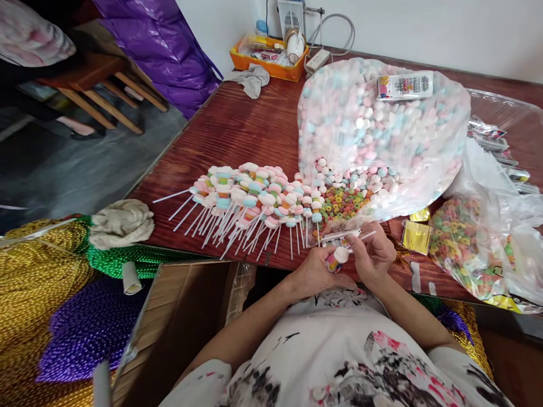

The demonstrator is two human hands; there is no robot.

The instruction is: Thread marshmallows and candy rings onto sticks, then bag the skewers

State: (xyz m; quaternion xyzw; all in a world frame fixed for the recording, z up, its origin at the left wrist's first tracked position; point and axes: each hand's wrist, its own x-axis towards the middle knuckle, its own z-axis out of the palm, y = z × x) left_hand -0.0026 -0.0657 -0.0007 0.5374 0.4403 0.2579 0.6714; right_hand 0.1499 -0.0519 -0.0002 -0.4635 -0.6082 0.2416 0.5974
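Lower centre: left hand [316,272] grips a half-loaded marshmallow skewer [339,255]; right hand [373,254] pinches its white stick [354,236]. Judgement: keep stick straight, push pieces snug. Finished skewers [250,198] fan across desk [250,127], mid-frame.

Bright, even daylight; soft shadows, glare on the plastic bag [382,118], edges bowed, lower frame slightly soft.

A dark red wooden table [254,127] carried the sweets.
On it lay a fan of finished marshmallow sticks [250,200], a big clear marshmallow bag [382,124], loose cereal rings [343,204], gold twist ties [416,236], a grey rag [253,79] and an orange tray [271,66].
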